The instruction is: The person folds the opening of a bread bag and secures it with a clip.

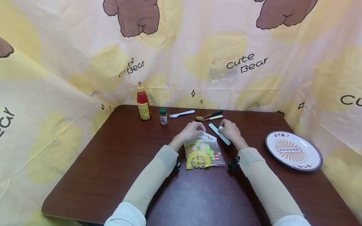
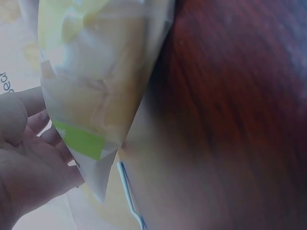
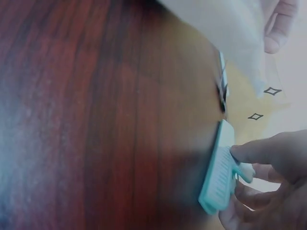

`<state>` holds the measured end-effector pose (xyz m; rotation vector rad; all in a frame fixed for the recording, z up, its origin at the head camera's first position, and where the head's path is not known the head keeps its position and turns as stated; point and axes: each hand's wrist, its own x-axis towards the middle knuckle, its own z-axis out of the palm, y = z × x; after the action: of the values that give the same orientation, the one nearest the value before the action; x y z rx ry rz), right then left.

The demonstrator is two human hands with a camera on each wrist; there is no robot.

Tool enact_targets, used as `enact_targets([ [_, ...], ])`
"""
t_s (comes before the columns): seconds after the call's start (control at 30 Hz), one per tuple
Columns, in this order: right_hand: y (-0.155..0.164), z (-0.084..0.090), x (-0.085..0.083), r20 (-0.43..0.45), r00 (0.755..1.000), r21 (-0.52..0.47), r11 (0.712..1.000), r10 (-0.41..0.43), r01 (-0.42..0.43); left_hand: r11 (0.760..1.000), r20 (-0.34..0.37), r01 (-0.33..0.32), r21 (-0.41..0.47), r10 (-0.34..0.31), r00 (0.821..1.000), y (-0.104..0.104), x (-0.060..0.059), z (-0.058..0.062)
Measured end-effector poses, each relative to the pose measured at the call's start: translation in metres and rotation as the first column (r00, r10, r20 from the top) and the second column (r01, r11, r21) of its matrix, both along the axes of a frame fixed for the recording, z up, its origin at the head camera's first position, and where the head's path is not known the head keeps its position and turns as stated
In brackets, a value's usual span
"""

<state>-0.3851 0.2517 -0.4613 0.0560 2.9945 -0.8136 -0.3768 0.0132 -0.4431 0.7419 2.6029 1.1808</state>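
My left hand grips the top edge of a printed plastic snack bag, its fingers behind the bag in the left wrist view. The bag has yellow and green print, and its white top is folded over. To the right of the bag, my right hand holds a pale teal bag clip. In the right wrist view, thumb and fingers pinch the small tab on the back of the clip, whose long ridged bar slants over the dark tabletop.
Behind the hands lie a white fork, a gold spoon and a pale-handled utensil. A red sauce bottle and a green-capped spice jar stand at back left. A patterned plate sits at right on the brown table.
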Motion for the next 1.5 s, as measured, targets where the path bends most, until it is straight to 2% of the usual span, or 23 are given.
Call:
enact_targets([
  [0.1, 0.004, 0.003, 0.002, 0.03, 1.0, -0.097, 0.995, 0.009, -0.006, 1.0, 0.015, -0.003, 0.003, 0.003, 1.0, -0.001, 0.0, 0.002],
  [0.17, 0.006, 0.007, 0.004, 0.051, 0.999, -0.125, 0.992, 0.003, 0.004, 1.0, 0.022, -0.004, 0.009, 0.004, 1.0, -0.001, 0.0, 0.001],
  [0.37, 0.014, 0.013, 0.009, 0.085, 0.996, -0.104, 0.994, -0.026, 0.035, 0.999, 0.009, -0.012, 0.03, 0.012, 1.0, -0.001, 0.001, -0.001],
  [0.57, 0.021, 0.014, 0.015, 0.079, 0.997, -0.082, 0.997, -0.003, 0.01, 0.999, 0.014, -0.01, 0.043, 0.01, 1.0, -0.002, 0.002, -0.002],
  [0.83, 0.027, 0.016, 0.019, 0.081, 0.996, -0.15, 0.988, 0.036, -0.024, 0.999, 0.019, -0.017, 0.05, 0.016, 1.0, -0.002, 0.002, -0.003],
  [1.03, 0.031, 0.019, 0.027, 0.045, 0.994, -0.097, 0.991, 0.096, -0.091, 0.999, 0.007, -0.022, 0.044, 0.021, 1.0, -0.003, 0.003, -0.002],
  [1.17, 0.035, 0.019, 0.032, 0.031, 0.99, -0.109, 0.985, 0.135, -0.131, 0.999, 0.005, -0.022, 0.05, 0.022, 1.0, -0.002, 0.004, -0.003],
  [1.37, 0.043, 0.018, 0.039, -0.004, 0.979, -0.176, 0.964, 0.202, -0.199, 0.999, 0.002, -0.021, 0.044, 0.021, 1.0, -0.002, 0.002, -0.005],
  [1.5, 0.047, 0.02, 0.042, -0.028, 0.971, -0.251, 0.939, 0.236, -0.235, 0.999, -0.008, -0.019, 0.044, 0.019, 1.0, -0.003, 0.002, -0.004],
])
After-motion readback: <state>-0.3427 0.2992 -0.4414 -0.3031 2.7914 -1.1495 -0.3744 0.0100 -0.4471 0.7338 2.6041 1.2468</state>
